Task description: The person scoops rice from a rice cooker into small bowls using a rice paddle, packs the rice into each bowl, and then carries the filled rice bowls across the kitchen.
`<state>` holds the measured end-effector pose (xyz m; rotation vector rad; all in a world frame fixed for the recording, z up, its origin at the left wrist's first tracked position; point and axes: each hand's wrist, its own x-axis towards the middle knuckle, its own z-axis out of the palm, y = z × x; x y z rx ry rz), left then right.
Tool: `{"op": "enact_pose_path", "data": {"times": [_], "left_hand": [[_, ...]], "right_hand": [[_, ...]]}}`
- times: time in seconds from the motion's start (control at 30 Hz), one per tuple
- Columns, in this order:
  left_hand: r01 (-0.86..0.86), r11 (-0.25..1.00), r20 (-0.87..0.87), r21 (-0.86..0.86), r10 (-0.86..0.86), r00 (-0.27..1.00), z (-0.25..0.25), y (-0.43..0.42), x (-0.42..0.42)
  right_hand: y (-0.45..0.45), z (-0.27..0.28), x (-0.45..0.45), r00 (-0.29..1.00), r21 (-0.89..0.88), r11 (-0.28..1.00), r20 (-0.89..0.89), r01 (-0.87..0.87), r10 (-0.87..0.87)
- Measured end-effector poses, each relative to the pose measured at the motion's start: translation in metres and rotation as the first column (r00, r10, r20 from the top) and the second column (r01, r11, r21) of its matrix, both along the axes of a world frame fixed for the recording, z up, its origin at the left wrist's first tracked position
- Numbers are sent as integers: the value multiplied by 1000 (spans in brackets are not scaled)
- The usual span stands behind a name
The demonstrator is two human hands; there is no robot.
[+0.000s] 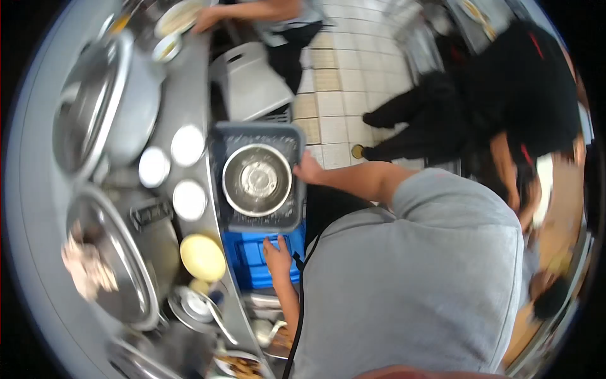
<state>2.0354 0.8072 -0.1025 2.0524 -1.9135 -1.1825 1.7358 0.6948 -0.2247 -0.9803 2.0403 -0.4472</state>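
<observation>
My right hand (308, 168) is closed on the side rim of a grey plastic tub (299, 215). Inside that tub sits a round stainless steel bowl (257, 180), its bottom shiny and seemingly wet. Below the tub in the view, my left hand (276, 256) has its fingers apart, over a blue plastic container (255, 278) by the tub's near edge. Whether its fingertips touch the tub or the blue container, I cannot tell. Nothing shows in the left hand.
A steel counter (189, 114) carries large lidded pots (136, 95), white round containers (188, 145) and a yellow bowl (202, 258). A grey board (252, 82) stands beyond the tub. One person (259, 11) works at the counter's far end; another in black (517, 88) stands across the tiled aisle.
</observation>
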Motion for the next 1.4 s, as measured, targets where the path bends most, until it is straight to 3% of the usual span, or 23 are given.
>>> {"op": "enact_pose_path", "data": {"times": [0.13,0.17,0.2,0.23,0.27,0.3,0.43,0.53,0.6,0.67,0.7,0.8,0.87,0.9,0.97,1.03,1.07,1.1,1.17,1.23,1.27,1.3,1.4], "left_hand": [[-117,981,41,152,112,993,-60,6,18],[-316,878,64,360,315,947,-109,9,38],[-271,898,41,345,274,961,-104,3,40],[-478,696,-111,536,619,777,-82,-1,36],[-543,412,-157,732,877,454,-65,-8,28],[-452,351,-250,820,930,268,-95,-7,53],[-445,435,-325,783,896,303,-96,-5,61],[-497,664,-453,558,746,488,-118,8,81],[-521,670,-429,529,741,517,-132,12,88],[-544,658,-411,522,752,515,-144,11,92],[-546,651,-404,527,757,514,-149,11,91],[-567,633,-395,528,774,495,-165,10,91],[-570,621,-401,538,783,476,-178,10,91],[-560,631,-412,537,775,478,-179,8,91],[-544,691,-438,476,723,534,-162,15,80],[-515,772,-449,372,636,628,-108,19,52],[-554,712,-457,431,702,546,-115,22,55],[-623,647,-366,439,762,534,-100,20,47],[-674,594,-354,440,804,478,-121,37,51],[-706,573,-286,417,820,496,-125,55,55],[-718,573,-238,395,819,522,-127,70,59],[-739,555,-218,381,831,512,-116,88,60],[-789,507,-170,348,861,479,-109,124,58]], "right_hand": [[19,-6,7,999,-106,994,2,42,-42],[23,-4,6,999,-99,994,16,42,-40],[35,-7,12,998,-108,993,15,56,-54],[39,-24,15,999,-136,989,17,51,-49],[42,-21,19,997,-142,987,11,73,-72],[46,-13,20,997,-96,993,45,73,-69],[67,-7,21,999,-58,998,42,5,-3],[72,-32,21,994,42,993,26,-106,105],[77,26,5,946,195,977,323,-89,21],[71,1,1,972,125,982,202,-145,118],[71,5,-6,940,158,956,279,-248,198],[71,-10,-14,897,156,947,394,-280,200],[66,-17,-9,877,236,970,451,58,-163],[66,-16,-16,902,92,991,430,-95,46],[65,7,-31,905,27,986,400,-167,143],[59,7,-20,883,195,974,430,113,-188],[55,3,-26,877,231,973,462,26,-134],[54,-2,-21,880,249,956,405,155,-248],[53,-8,-35,904,336,942,399,9,-151],[60,-6,-34,834,282,940,458,193,-309],[61,-4,-38,849,214,954,443,210,-286],[60,-44,-44,944,118,980,274,159,-186],[52,-13,-50,925,181,968,366,-174,97]]}}
